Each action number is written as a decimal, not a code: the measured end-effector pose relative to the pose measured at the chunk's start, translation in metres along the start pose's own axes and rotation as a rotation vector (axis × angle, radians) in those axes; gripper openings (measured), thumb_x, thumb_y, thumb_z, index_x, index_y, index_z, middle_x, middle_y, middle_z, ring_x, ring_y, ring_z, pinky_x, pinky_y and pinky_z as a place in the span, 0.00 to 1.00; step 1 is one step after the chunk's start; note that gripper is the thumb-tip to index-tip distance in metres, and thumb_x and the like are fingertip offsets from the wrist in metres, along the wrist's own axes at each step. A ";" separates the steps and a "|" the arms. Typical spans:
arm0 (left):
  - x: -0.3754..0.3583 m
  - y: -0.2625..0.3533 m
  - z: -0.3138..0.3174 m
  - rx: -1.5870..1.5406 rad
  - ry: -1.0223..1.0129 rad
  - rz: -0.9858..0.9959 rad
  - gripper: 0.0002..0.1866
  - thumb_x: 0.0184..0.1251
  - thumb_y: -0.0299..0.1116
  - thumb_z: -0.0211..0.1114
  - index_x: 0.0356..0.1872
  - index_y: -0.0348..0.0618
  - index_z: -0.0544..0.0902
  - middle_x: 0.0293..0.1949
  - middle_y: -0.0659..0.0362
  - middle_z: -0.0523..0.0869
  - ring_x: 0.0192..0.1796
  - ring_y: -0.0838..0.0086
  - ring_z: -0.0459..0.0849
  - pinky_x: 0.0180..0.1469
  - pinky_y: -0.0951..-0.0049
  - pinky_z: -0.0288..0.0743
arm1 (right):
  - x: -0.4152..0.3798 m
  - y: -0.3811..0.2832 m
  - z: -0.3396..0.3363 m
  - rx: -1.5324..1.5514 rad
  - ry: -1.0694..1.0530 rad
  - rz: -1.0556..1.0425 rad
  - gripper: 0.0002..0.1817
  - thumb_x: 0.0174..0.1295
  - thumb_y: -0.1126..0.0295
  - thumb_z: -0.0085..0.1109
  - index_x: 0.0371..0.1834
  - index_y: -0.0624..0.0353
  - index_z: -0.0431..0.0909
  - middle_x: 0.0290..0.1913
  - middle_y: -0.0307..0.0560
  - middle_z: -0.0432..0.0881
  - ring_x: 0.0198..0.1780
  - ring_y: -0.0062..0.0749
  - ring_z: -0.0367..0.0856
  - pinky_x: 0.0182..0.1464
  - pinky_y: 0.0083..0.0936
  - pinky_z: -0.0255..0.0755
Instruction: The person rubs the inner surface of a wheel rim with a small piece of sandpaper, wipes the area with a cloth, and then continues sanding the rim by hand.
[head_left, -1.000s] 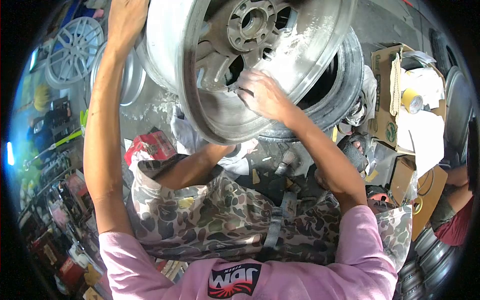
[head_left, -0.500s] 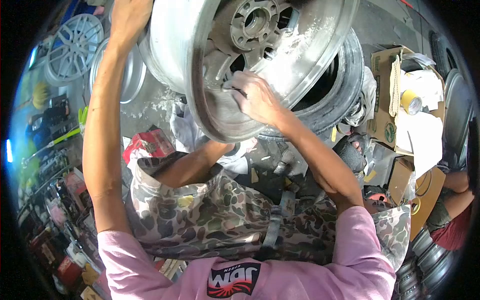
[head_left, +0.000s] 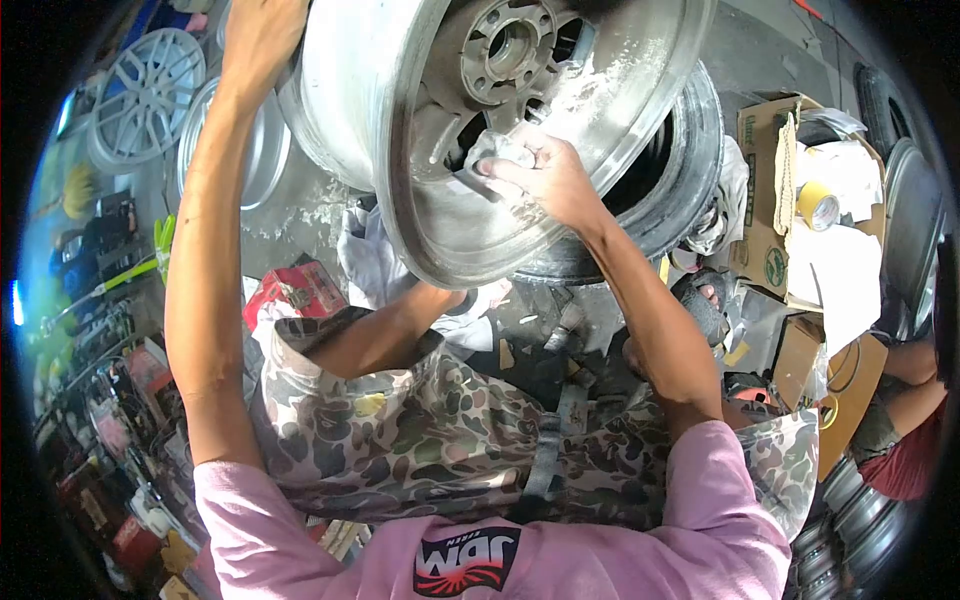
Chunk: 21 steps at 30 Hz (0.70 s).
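A large silver wheel rim stands tilted in front of me, its hollow barrel facing me and its hub at the top. White powder and grey smears coat the inner surface. My right hand is inside the barrel, fingers pinched around a crumpled whitish-grey pad, near the spoke openings. Whether the pad is cloth or abrasive paper I cannot make out. At the upper left, my left hand grips the outer side of the rim; its fingertips are cut off by the frame's edge.
Behind the rim lies a black tire. A cardboard box with papers and a tape roll stands at right, near another person's leg. Other wheels lean at upper left. Tools clutter the left side; a red bag lies nearby.
My right hand has moved up and to the right inside the barrel, away from the lower wall, and the pad now shows clearly. My left hand has stayed in place.
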<state>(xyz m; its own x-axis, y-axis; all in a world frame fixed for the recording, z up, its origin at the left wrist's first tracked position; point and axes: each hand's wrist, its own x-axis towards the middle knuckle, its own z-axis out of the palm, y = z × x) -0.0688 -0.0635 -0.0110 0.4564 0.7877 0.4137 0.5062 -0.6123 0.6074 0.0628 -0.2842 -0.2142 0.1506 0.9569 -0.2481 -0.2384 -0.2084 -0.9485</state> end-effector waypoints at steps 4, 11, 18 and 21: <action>0.003 -0.007 -0.010 0.035 -0.063 -0.048 0.32 0.83 0.55 0.54 0.30 0.33 0.86 0.21 0.67 0.78 0.26 0.84 0.71 0.28 0.73 0.62 | 0.004 0.020 -0.004 0.106 -0.017 -0.075 0.09 0.64 0.71 0.73 0.34 0.62 0.81 0.31 0.34 0.82 0.33 0.16 0.81 0.33 0.20 0.73; 0.000 -0.005 0.002 -0.028 0.008 -0.014 0.31 0.84 0.52 0.55 0.29 0.33 0.86 0.19 0.66 0.78 0.25 0.84 0.72 0.27 0.73 0.62 | -0.002 0.017 -0.008 0.194 -0.104 0.039 0.10 0.67 0.78 0.70 0.49 0.65 0.82 0.42 0.41 0.88 0.43 0.23 0.87 0.45 0.21 0.82; 0.009 -0.014 -0.005 0.015 -0.049 -0.081 0.32 0.83 0.53 0.55 0.28 0.31 0.86 0.20 0.66 0.79 0.25 0.83 0.72 0.27 0.73 0.63 | 0.002 0.010 -0.009 -0.634 -0.004 -0.580 0.10 0.60 0.68 0.66 0.40 0.63 0.82 0.38 0.56 0.84 0.42 0.51 0.85 0.48 0.39 0.80; 0.011 -0.017 -0.007 0.043 -0.066 -0.089 0.34 0.83 0.56 0.55 0.26 0.33 0.84 0.19 0.67 0.77 0.25 0.84 0.70 0.26 0.73 0.60 | 0.002 -0.004 0.007 -0.734 0.037 -0.590 0.10 0.60 0.71 0.61 0.43 0.62 0.82 0.43 0.58 0.84 0.48 0.56 0.84 0.51 0.44 0.79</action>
<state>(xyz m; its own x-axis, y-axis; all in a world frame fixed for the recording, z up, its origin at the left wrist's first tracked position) -0.0777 -0.0436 -0.0120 0.4551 0.8336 0.3131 0.5772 -0.5439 0.6091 0.0574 -0.2804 -0.2097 0.0877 0.9442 0.3174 0.5482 0.2203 -0.8068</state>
